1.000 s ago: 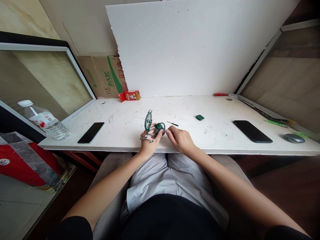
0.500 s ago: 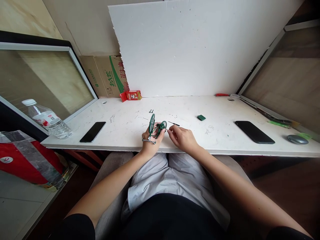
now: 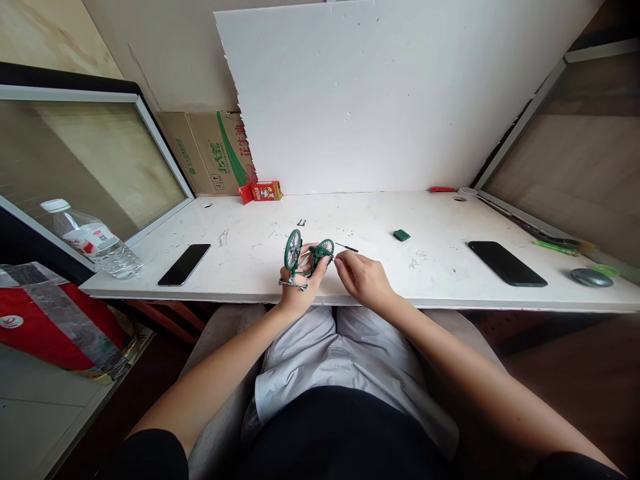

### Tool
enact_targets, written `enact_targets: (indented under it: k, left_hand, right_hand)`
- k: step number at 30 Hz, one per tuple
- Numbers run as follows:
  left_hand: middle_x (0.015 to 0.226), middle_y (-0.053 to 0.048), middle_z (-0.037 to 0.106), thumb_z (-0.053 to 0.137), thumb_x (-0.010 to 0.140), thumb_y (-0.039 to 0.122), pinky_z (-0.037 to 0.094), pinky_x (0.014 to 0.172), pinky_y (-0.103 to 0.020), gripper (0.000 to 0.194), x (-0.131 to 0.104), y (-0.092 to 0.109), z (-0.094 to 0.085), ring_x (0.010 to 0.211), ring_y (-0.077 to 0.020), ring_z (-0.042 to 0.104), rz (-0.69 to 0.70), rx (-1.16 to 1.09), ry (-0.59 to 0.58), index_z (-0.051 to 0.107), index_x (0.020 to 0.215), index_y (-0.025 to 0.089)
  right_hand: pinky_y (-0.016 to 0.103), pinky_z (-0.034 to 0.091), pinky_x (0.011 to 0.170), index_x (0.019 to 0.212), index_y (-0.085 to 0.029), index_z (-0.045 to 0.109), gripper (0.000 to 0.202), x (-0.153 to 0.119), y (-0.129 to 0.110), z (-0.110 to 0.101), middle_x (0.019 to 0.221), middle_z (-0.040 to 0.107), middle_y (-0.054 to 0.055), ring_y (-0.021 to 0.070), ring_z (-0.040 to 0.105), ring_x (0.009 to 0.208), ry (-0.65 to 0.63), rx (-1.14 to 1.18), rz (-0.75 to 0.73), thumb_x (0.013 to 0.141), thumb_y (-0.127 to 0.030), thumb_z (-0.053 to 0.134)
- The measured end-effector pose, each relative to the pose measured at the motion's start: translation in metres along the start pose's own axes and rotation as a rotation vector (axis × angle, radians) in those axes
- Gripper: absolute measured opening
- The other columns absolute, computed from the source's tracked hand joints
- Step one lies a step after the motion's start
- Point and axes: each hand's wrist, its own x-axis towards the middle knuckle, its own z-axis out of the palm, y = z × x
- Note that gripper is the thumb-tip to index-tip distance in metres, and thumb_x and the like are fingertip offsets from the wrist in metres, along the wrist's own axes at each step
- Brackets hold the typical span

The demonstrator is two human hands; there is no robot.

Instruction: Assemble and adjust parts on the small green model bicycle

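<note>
A small green toy bicycle [image 3: 293, 251] with spoked wheels and silver handlebars is held in my left hand [image 3: 302, 293], above the table's front edge. My right hand [image 3: 364, 276] is just to the right of the bicycle's other wheel, its fingertips pinched together near the wheel's hub. Whatever those fingertips hold is too small to make out. Behind my right hand a thin dark screwdriver [image 3: 347, 247] lies on the white table. Farther right on the table rests a small green block-like piece [image 3: 401, 235]. Two tiny parts [image 3: 301, 223] lie behind the bicycle.
On the left are a phone [image 3: 185, 265] and a leaning water bottle [image 3: 95, 239]. A red box [image 3: 267, 191] stands at the back. To the right lie another phone [image 3: 507, 264], a grey mouse [image 3: 591, 277] and a red object [image 3: 443, 189] at the back edge.
The bicycle has turned in my left hand; its handlebar-end wheel has shifted left and shows its face more. My right hand has hardly moved.
</note>
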Motion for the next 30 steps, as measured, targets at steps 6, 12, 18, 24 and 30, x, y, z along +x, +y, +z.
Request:
enact_targets:
  k: [6,12,18,24,30]
  left_hand:
    - [0.12,-0.012,0.079,0.077,0.095,0.04,0.066,0.096,-0.038,0.043,-0.004,-0.002,0.0,0.103,-0.0244,0.08,0.025,0.047,-0.014,0.065,0.131,0.021]
    - [0.112,-0.011,0.081,0.076,0.095,0.043,0.066,0.098,-0.042,0.045,-0.002,-0.006,0.0,0.101,-0.025,0.081,0.04,0.08,-0.002,0.065,0.131,0.02]
    - [0.116,-0.011,0.08,0.075,0.096,0.044,0.066,0.095,-0.038,0.044,-0.003,-0.002,-0.004,0.106,-0.025,0.08,0.056,0.127,-0.012,0.064,0.133,0.022]
    - [0.128,-0.01,0.078,0.071,0.099,0.037,0.062,0.106,-0.041,0.033,-0.005,0.005,-0.011,0.117,-0.0249,0.077,0.214,0.276,-0.043,0.066,0.13,0.025]
    - [0.134,-0.013,0.076,0.071,0.101,0.038,0.062,0.105,-0.043,0.036,-0.001,0.013,-0.015,0.123,-0.026,0.075,0.295,0.25,-0.055,0.06,0.132,0.024]
  right_hand:
    - [0.03,0.037,0.062,0.072,-0.022,0.057,0.06,-0.001,0.003,0.009,0.063,0.064,0.004,0.0161,0.056,0.055,-0.036,0.14,0.125,0.114,-0.053,0.028]
    - [0.03,0.039,0.064,0.091,-0.021,0.066,0.048,0.002,-0.003,-0.001,0.069,0.066,0.002,0.0173,0.059,0.061,-0.068,0.183,0.161,0.113,-0.052,0.036]
    - [0.03,0.04,0.067,0.088,-0.022,0.062,0.045,0.002,0.001,0.001,0.08,0.069,0.007,0.0185,0.059,0.068,-0.05,0.102,0.077,0.112,-0.05,0.037]
    - [0.03,0.038,0.051,0.071,-0.025,0.048,0.062,-0.002,-0.026,0.007,0.05,0.047,-0.002,0.0152,0.045,0.046,-0.089,0.823,0.429,0.108,-0.071,0.029]
    - [0.031,0.046,0.067,0.096,-0.023,0.063,0.046,0.0,-0.03,-0.006,0.075,0.064,0.002,0.0169,0.056,0.066,0.009,0.603,0.231,0.109,-0.062,0.043]
